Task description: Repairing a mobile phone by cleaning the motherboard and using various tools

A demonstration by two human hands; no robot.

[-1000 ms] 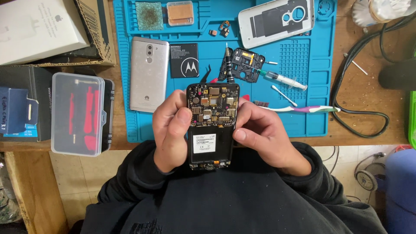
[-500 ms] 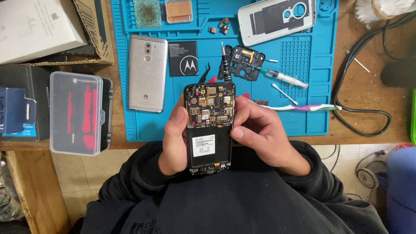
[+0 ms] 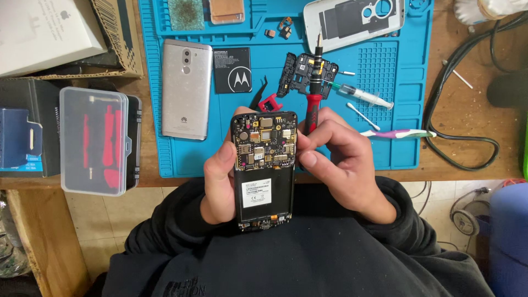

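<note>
A: Start with the big picture: what's under all this?

B: A wooden counter (image 3: 467, 110) with a blue work mat (image 3: 385, 99) on it. The opened phone (image 3: 265, 165) isn't resting on either. It's held in the air over the person's lap, just this side of the mat's near edge.

A: So a drop is the first worry?

B: I'd say so. The left hand (image 3: 220, 181) wraps the phone's left edge, thumb pressed on the frame, fingers curled behind. If that grip loosens, the phone likely falls past the counter edge toward the floor.

A: And the right hand?

B: The right hand (image 3: 346, 165) is closed around a red-handled screwdriver (image 3: 313, 93), whose tip points away, beyond the fingers, while its thumb (image 3: 308, 159) sits against the phone's right edge. The hand is doing two jobs at once, so a slip could swing the shaft into the bare circuit board (image 3: 264, 140) between the two thumbs.

A: Anything past the fingers that could be knocked?

B: Yes. Just beyond the screwdriver tip lies a black inner frame (image 3: 300, 74), with a syringe (image 3: 363, 96) beside it, and to the right of the knuckles a cotton swab (image 3: 363, 115) and a toothbrush (image 3: 396, 133). A quick reach could scatter them.

A: Smallest risk?

B: The tiny loose parts (image 3: 283, 27) far beyond the fingers, near the mat's top. A nudge could lose them, I think.
</note>
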